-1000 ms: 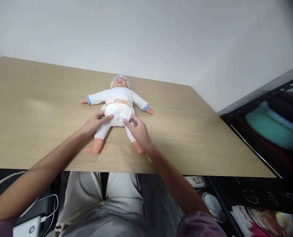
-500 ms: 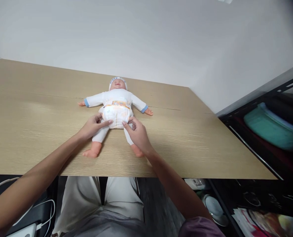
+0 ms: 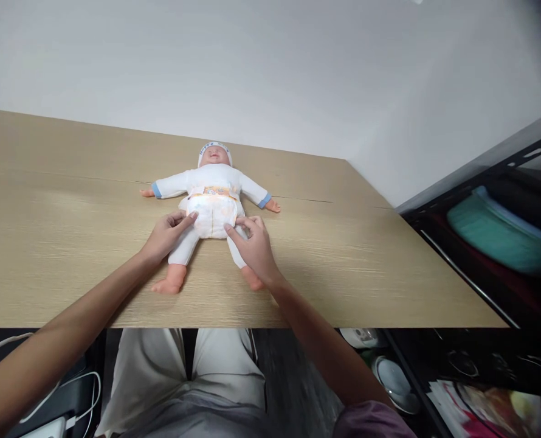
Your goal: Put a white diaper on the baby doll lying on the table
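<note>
A baby doll (image 3: 216,176) in a white suit with blue cuffs and a printed cap lies on its back on the wooden table (image 3: 92,255), arms spread and feet toward me. Around its hips is a white diaper (image 3: 213,218) with an orange patterned waistband. My left hand (image 3: 165,234) pinches the diaper's left edge near the leg, thumb on top and fingertips partly hidden at the doll's hip. On the opposite side my right hand (image 3: 253,242) grips the right leg edge between thumb and fingers, above the doll's leg.
A black rack (image 3: 439,243) with a green cloth item (image 3: 503,234) stands against the table's right side. Below it are papers (image 3: 462,404) and a white round object (image 3: 392,377). White cables (image 3: 90,380) lie at lower left. A wall rises behind the table.
My left thumb has moved from the diaper's lower front up and outward to its left edge. The right hand keeps nearly the same hold. The view has shifted slightly.
</note>
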Demonstrator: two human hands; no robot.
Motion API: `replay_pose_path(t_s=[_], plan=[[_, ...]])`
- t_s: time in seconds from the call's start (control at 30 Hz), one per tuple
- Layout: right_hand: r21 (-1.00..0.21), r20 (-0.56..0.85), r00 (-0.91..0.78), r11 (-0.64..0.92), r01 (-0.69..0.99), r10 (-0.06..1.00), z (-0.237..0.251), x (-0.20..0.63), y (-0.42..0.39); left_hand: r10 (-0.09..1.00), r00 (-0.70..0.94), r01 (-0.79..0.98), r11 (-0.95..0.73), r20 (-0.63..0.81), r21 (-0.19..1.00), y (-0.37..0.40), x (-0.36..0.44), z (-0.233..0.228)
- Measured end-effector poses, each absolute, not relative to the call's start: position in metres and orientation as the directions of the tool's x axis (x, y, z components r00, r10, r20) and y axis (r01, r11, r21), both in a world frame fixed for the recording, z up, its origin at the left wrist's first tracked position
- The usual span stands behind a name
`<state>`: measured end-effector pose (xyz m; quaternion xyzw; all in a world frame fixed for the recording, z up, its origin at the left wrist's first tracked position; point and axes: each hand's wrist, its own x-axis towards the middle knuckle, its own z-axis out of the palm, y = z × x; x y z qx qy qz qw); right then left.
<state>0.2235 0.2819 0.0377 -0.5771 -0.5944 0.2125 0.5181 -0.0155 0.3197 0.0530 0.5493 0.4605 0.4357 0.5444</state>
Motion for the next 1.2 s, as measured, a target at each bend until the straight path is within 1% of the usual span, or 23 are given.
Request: replay_pose_path(t_s=[0.1, 0.17, 0.23, 0.3, 0.37, 0.4, 0.43, 0.5, 0.57, 0.63, 0.7, 0.77, 0.83, 0.97, 1.03, 1.1, 1.2], plan=[[-0.828, 0.353, 0.142, 0.238, 0.508, 0.925, 0.038, 0.229, 0.279, 0.979, 0.200, -0.021, 0.044, -0.039, 0.999, 0.317, -0.017, 0.054], [-0.814, 0.341, 0.078, 0.253, 0.523, 0.937, 0.039, 0.237, 0.272, 0.980, 0.196, -0.020, 0.029, -0.025, 0.999, 0.314, -0.020, 0.054], [-0.834, 0.303, 0.020, 0.255, 0.489, 0.953, 0.041, 0.247, 0.263, 0.984, 0.180, 0.029, -0.010, 0.005, 1.000, 0.310, -0.027, 0.055], [-0.870, 0.258, 0.004, 0.231, 0.436, 0.966, 0.041, 0.260, 0.257, 0.986, 0.164, 0.110, -0.053, 0.034, 0.993, 0.307, -0.035, 0.055], [-0.885, 0.245, 0.045, 0.204, 0.418, 0.969, 0.040, 0.275, 0.257, 0.988, 0.142, 0.189, -0.085, 0.059, 0.978, 0.309, -0.045, 0.054], [-0.874, 0.267, 0.081, 0.206, 0.441, 0.960, 0.039, 0.283, 0.261, 0.989, 0.125, 0.228, -0.104, 0.077, 0.968, 0.313, -0.050, 0.053], [-0.845, 0.315, 0.120, 0.220, 0.488, 0.941, 0.038, 0.291, 0.268, 0.989, 0.100, 0.275, -0.135, 0.111, 0.952, 0.318, -0.054, 0.052], [-0.732, 0.464, 0.172, 0.267, 0.627, 0.869, 0.036, 0.304, 0.289, 0.971, 0.041, 0.405, -0.231, 0.235, 0.885, 0.335, -0.059, 0.049], [-0.587, 0.594, 0.156, 0.293, 0.754, 0.789, 0.035, 0.313, 0.319, 0.918, 0.007, 0.553, -0.333, 0.396, 0.764, 0.357, -0.060, 0.046], [-0.493, 0.632, 0.114, 0.284, 0.822, 0.767, 0.034, 0.315, 0.352, 0.860, 0.019, 0.655, -0.397, 0.511, 0.643, 0.384, -0.058, 0.042], [-0.451, 0.607, 0.074, 0.266, 0.852, 0.791, 0.032, 0.312, 0.383, 0.833, 0.063, 0.698, -0.430, 0.550, 0.573, 0.411, -0.054, 0.038], [-0.424, 0.564, 0.030, 0.258, 0.868, 0.825, 0.028, 0.305, 0.409, 0.831, 0.106, 0.723, -0.441, 0.546, 0.532, 0.435, -0.051, 0.034], [-0.403, 0.523, -0.007, 0.255, 0.879, 0.852, 0.023, 0.299, 0.426, 0.843, 0.126, 0.776, -0.412, 0.523, 0.478, 0.452, -0.049, 0.031], [-0.401, 0.471, -0.015, 0.230, 0.887, 0.882, 0.020, 0.292, 0.442, 0.896, 0.143, 0.913, -0.284, 0.420, 0.294, 0.463, -0.045, 0.039], [-0.436, 0.438, 0.004, 0.209, 0.876, 0.899, 0.025, 0.290, 0.443, 0.927, 0.105, 0.947, -0.204, 0.360, 0.249, 0.459, -0.040, 0.052], [-0.488, 0.397, 0.039, 0.175, 0.855, 0.917, 0.036, 0.288, 0.441, 0.961, 0.035, 0.948, -0.118, 0.273, 0.296, 0.449, -0.033, 0.069], [-0.550, 0.334, 0.055, 0.148, 0.822, 0.941, 0.060, 0.286, 0.428, 0.994, -0.043, 0.897, -0.007, 0.103, 0.442, 0.418, -0.031, 0.095]])
